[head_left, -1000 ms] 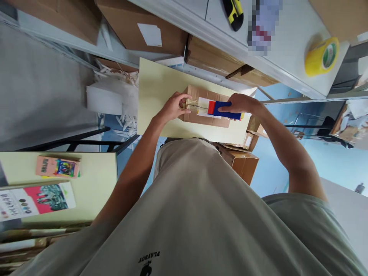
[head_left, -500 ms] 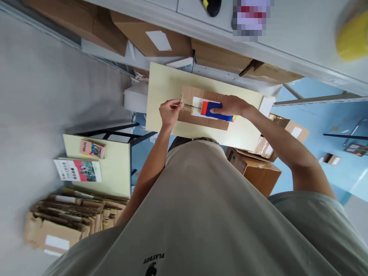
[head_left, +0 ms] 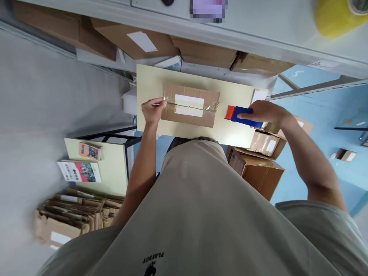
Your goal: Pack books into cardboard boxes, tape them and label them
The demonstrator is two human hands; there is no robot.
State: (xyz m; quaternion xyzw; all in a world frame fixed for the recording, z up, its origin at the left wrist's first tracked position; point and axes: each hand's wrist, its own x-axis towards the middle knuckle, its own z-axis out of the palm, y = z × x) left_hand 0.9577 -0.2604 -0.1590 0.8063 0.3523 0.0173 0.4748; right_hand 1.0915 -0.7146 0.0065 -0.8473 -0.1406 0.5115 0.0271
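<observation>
A flat brown cardboard parcel (head_left: 188,119) with a white label lies on a pale yellow table (head_left: 149,84). A strip of clear tape (head_left: 211,106) runs along its top from left to right. My left hand (head_left: 152,111) pinches the tape's end at the parcel's left edge. My right hand (head_left: 266,113) grips a blue and red tape dispenser (head_left: 235,115), which is off the parcel to its right, just above the table.
A grey shelf (head_left: 258,27) above carries a yellow tape roll (head_left: 333,15) and brown boxes (head_left: 207,53) beneath it. Open cartons (head_left: 255,168) stand on the blue floor at right. A second table (head_left: 115,168) with booklets (head_left: 79,171) and a stack of flattened cardboard (head_left: 69,218) lie at left.
My right hand drew the dispenser rightward across the parcel and past its right edge, leaving tape laid over the label. My left hand stayed at the left edge.
</observation>
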